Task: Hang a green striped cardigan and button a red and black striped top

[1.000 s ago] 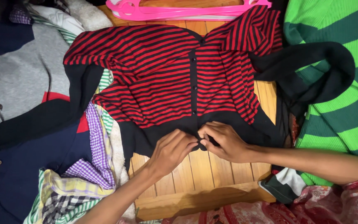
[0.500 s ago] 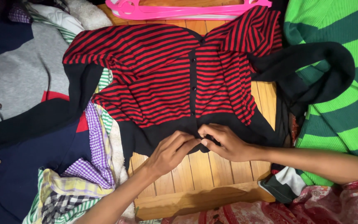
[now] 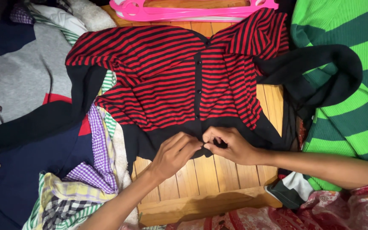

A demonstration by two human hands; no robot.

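A red-and-black striped cardigan (image 3: 162,81) lies spread on a wooden slatted surface (image 3: 201,179), its black button strip running down the middle. My left hand (image 3: 175,153) and my right hand (image 3: 228,145) meet at the black bottom hem (image 3: 256,125), fingers pinching the fabric where the button strip ends. The cardigan's black sleeves trail off to the left (image 3: 52,115) and to the right (image 3: 320,76).
A pink plastic hanger (image 3: 192,8) lies at the top. A green striped garment (image 3: 346,64) is at the right. Grey and navy garments (image 3: 22,89) and checked purple cloth (image 3: 94,166) are piled at the left. Red floral fabric (image 3: 341,213) lies at the bottom right.
Both hands stay at the hem. The fingers have shifted slightly, drawing closer together on the fabric.
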